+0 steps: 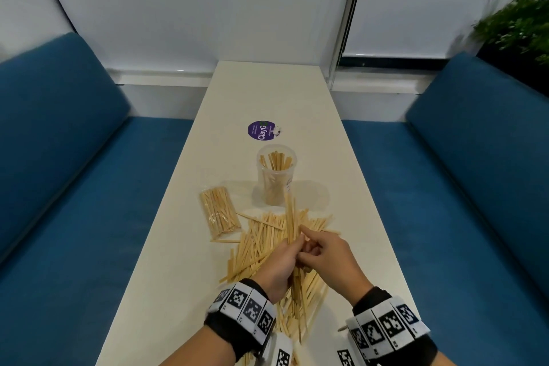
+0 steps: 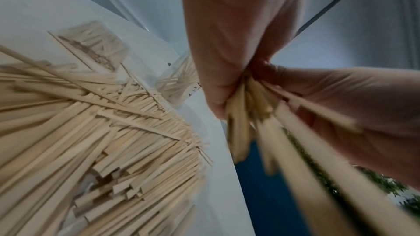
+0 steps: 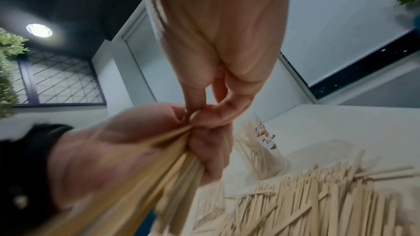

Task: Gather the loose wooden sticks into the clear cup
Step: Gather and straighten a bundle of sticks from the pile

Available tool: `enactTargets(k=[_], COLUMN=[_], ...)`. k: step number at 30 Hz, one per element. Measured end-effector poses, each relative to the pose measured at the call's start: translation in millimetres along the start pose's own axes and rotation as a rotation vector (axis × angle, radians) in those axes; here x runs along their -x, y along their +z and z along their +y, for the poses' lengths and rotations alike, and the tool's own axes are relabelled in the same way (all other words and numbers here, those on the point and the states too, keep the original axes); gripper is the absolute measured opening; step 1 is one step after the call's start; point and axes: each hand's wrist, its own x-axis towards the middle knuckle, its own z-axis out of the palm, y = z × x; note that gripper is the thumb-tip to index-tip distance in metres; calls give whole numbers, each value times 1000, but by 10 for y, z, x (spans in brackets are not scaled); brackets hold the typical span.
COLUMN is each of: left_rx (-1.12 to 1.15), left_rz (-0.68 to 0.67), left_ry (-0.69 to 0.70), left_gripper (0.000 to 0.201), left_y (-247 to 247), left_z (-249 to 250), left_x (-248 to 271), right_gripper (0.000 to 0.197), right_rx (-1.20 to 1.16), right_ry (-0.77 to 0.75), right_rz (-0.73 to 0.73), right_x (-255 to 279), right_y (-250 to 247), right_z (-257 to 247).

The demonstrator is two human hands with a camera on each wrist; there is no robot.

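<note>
- Left hand (image 1: 277, 266): fingers are curled round a bundle of thin pale wooden sticks (image 1: 290, 217), which is held upright-to-tilted above the pile; the grip is confirmed in the left wrist view (image 2: 229, 46).
- Right hand (image 1: 328, 258): placed against the left hand, with fingertips (image 3: 200, 116) pinched at the same bundle where it leaves the left fist; the thumb and forefinger are seen closed on the sticks.
- Loose pile of flat wooden sticks (image 1: 267, 244): spread across the near half of the long white bench (image 1: 267, 92), beneath and around both hands, with sticks crossed at many angles.
- Clear plastic cup (image 1: 276, 175): stood upright on the bench just beyond the pile, partly filled with wooden sticks standing on end; a printed label is visible on its side in the right wrist view (image 3: 268, 143).
- Clear packet of wooden sticks (image 1: 219, 214): laid flat to the left of the cup, beside the pile's far left edge.
- Round purple sticker (image 1: 261, 130): fixed to the bench beyond the cup.
- Blue upholstered seats (image 1: 74, 187): set along both sides of the bench.
- Green plant (image 1: 520, 27): seen at the far right.
</note>
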Motion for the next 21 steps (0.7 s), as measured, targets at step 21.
enactTargets(k=[21], left_rx=[-147], left_rz=[432], left_ry=[696], left_gripper=[35], left_y=[127], left_z=[320], left_x=[231], right_gripper=[44], right_rx=[-1195], right_ry=[492], right_rz=[-273], right_x=[-16], right_y=[125], right_z=[-221])
